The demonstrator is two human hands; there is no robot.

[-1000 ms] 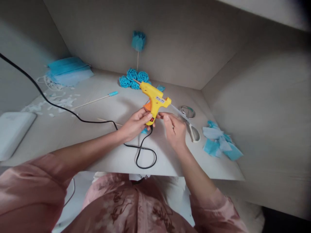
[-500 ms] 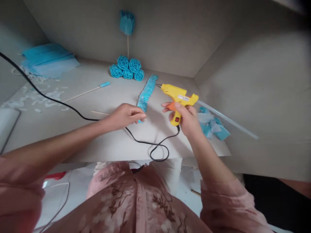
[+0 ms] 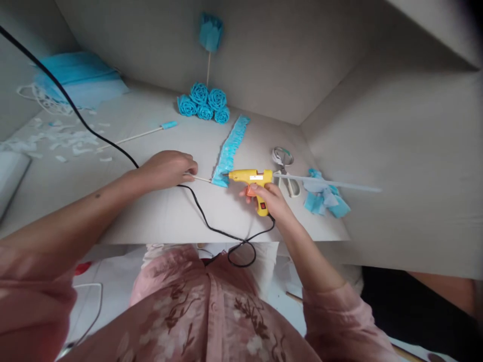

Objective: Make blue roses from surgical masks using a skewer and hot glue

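Tabletop, right hand around glue gun.

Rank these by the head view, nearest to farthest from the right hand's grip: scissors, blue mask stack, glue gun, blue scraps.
1. Glue gun: in the grip of the right hand.
2. Scissors: just right of the hand, slightly beyond.
3. Blue scraps: farther right.
4. Blue mask stack: far left, toward the back.

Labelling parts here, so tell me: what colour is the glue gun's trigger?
Orange; the trigger shows best in the head view.
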